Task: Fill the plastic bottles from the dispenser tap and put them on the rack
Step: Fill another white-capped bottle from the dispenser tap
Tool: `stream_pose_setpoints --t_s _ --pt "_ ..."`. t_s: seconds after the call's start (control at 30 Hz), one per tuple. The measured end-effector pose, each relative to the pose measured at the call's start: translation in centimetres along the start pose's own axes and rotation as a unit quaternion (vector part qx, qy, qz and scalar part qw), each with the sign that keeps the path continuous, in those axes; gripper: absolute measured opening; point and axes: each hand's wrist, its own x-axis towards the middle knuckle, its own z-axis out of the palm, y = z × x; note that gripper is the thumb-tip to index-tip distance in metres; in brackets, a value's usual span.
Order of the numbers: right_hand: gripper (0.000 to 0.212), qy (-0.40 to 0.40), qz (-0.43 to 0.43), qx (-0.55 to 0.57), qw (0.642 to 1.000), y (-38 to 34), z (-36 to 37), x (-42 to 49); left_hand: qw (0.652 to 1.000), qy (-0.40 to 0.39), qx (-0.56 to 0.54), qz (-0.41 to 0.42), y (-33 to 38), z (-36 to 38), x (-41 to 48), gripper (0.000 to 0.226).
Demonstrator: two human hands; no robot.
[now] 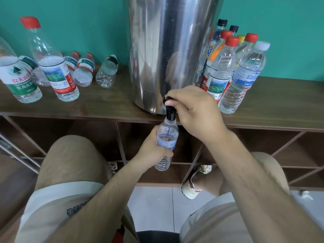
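A tall steel dispenser (pixel 168 50) stands on the brown wooden rack top (pixel 108 104). Its black tap (pixel 170 112) juts out over the front edge. My right hand (pixel 194 109) is closed on the tap's black handle. Under the spout my left hand (pixel 154 148) grips a small clear plastic bottle (pixel 167 135) with a blue label, its open mouth right at the spout. A thin stream runs inside the bottle.
Capped upright bottles (pixel 233 71) crowd the rack right of the dispenser. At the left stand two upright bottles (pixel 52 64) and several lying bottles (pixel 107 71). Open cubbies (pixel 87 137) lie below the rack top. My knees and shoes sit close to the rack.
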Motion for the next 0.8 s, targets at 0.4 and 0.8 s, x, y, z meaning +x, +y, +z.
stream_pose_setpoints --t_s 0.4,0.8 --pt "0.049 0.015 0.169 0.156 0.973 1.3 4.0 -7.7 1.000 -0.006 -0.001 0.008 0.4 -0.2 -0.3 0.089" --pt "0.027 -0.041 0.257 0.244 0.934 1.5 6.2 -7.3 1.000 0.004 -0.011 0.011 0.8 0.2 -0.4 0.090"
